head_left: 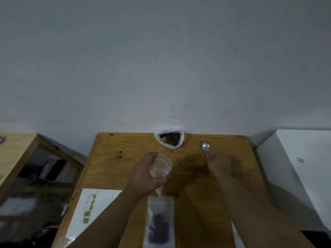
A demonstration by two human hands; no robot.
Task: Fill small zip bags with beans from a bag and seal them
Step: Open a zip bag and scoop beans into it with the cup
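at far edge: bean bag (pixel 169 139) (open) | left hand (pixel 145 176) grips empty zip bag (pixel 161 166) | right hand (pixel 219 162) grips spoon (pixel 205 146)

From my seat this looks like a makeshift work corner in a home: a rough, stained plywood bench (pixel 111 167) is pushed against a bare pale wall (pixel 161 59), and the tool at it is an ordinary metal spoon (pixel 205 146). To the left I see an open wooden-framed stand (pixel 16 149) over dim clutter. To the right is a white box-like unit (pixel 300 176) that I cannot identify.
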